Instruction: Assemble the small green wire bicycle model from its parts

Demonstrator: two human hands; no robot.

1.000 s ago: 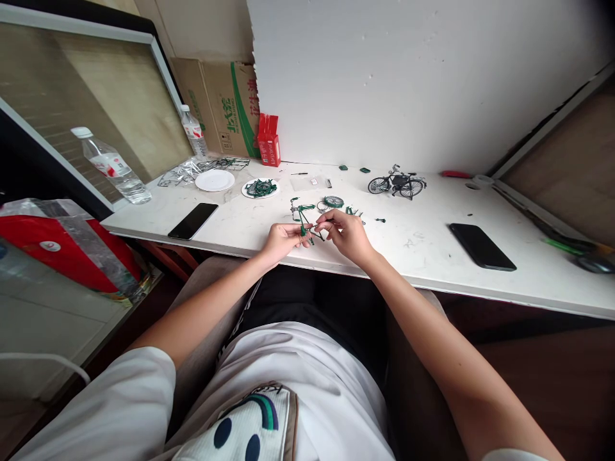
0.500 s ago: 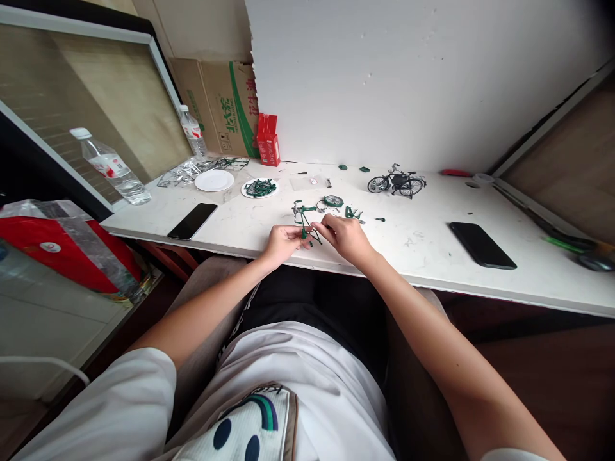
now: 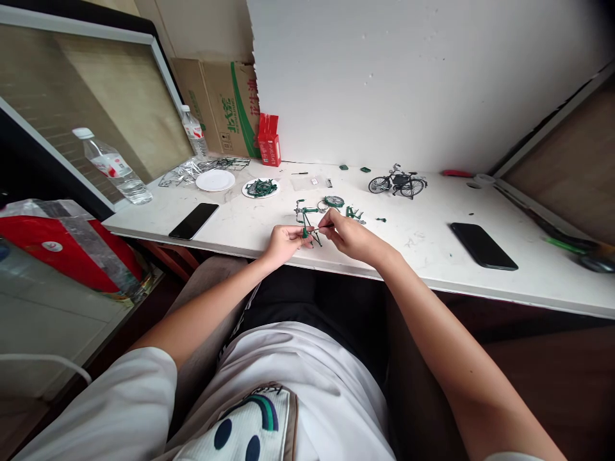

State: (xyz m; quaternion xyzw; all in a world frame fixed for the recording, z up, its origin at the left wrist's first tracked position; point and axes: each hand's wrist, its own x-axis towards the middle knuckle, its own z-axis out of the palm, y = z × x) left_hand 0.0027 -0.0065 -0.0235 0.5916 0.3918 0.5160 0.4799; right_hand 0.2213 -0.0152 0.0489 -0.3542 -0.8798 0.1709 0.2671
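A green model bicycle frame (image 3: 308, 221) with handlebars stands near the table's front edge. My left hand (image 3: 284, 244) is closed on its lower part, thumb and fingers pinching it. From the right, my right hand (image 3: 350, 235) pinches a thin dark rod-shaped tool (image 3: 325, 227), its tip pointing at the frame by my left fingertips. Whether the tip touches the frame is too small to tell. Just behind lie a green model wheel (image 3: 334, 201) and several small green parts (image 3: 354, 214).
A finished-looking black model bicycle (image 3: 398, 184) stands at the back right. A plate of green parts (image 3: 247, 193), a white plate (image 3: 214, 180) and a phone (image 3: 194, 221) are to the left. Another phone (image 3: 483, 246) lies right. Water bottles (image 3: 113, 168) and a red box (image 3: 270, 142) stand behind.
My right hand has shifted slightly to the right and turned, so the thin dark tool in its fingers now shows. My left hand still holds the bicycle frame in nearly the same place.
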